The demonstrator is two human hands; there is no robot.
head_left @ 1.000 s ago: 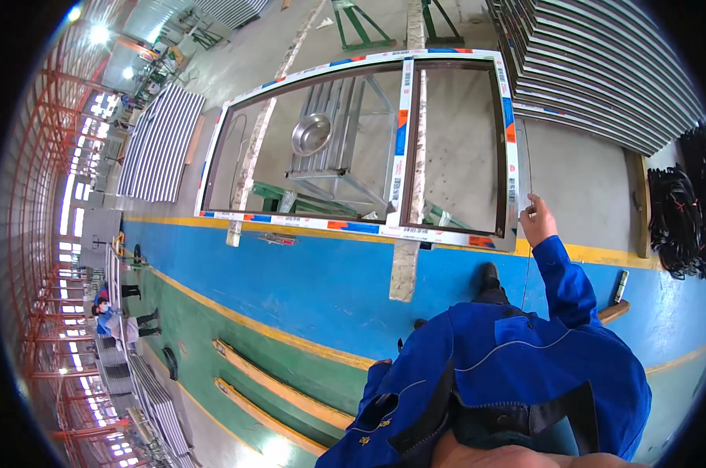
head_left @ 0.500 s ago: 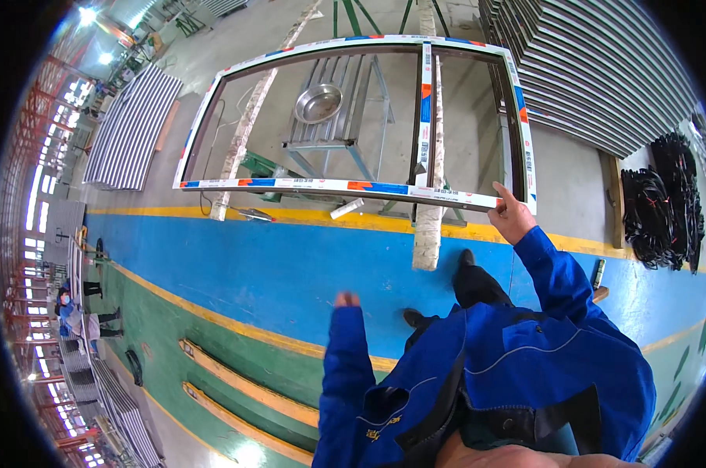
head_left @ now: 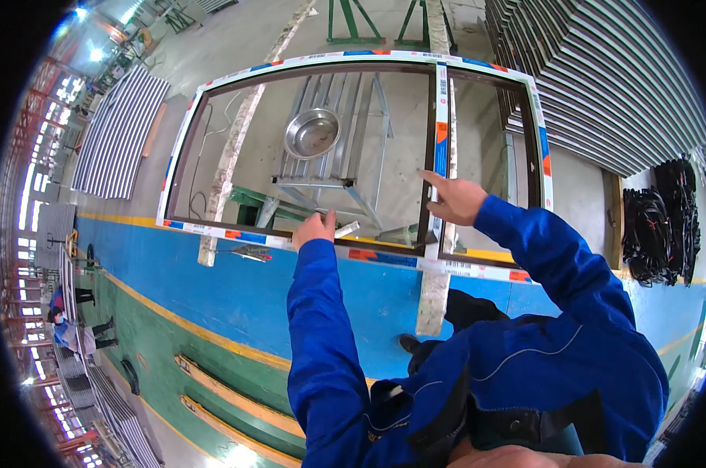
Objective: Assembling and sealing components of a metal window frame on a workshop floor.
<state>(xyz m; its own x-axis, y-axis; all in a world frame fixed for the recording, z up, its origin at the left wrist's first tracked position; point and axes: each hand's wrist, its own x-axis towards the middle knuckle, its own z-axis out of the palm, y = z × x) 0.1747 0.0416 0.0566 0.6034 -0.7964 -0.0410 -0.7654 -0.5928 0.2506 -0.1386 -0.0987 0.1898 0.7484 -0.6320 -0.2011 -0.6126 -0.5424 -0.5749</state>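
Observation:
A rectangular window frame (head_left: 477, 270) lies across two supports, its dark profile covered by white film with blue and orange patches. My left hand (head_left: 314, 230) is closed over its near rail, with one finger sticking up past the inner edge. Over the crossbar (head_left: 441, 136), towards the near rail, is my right hand (head_left: 460, 200). Its index finger points left across the bar and the thumb is apart, with nothing held. Whether the right palm touches the bar is hidden.
Two pale, worn beams (head_left: 433, 300) carry the frame. Behind it a metal bowl (head_left: 312, 133) sits on a slatted metal stand (head_left: 353, 117). Stacked profiles (head_left: 594, 78) rise at far right, above black coiled strips (head_left: 661, 226). Orange bars (head_left: 236, 394) lie on the green floor.
My left hand has risen forward from beside my body to the near rail. My right hand has moved from the near right corner leftward to the crossbar. The view has shifted slightly.

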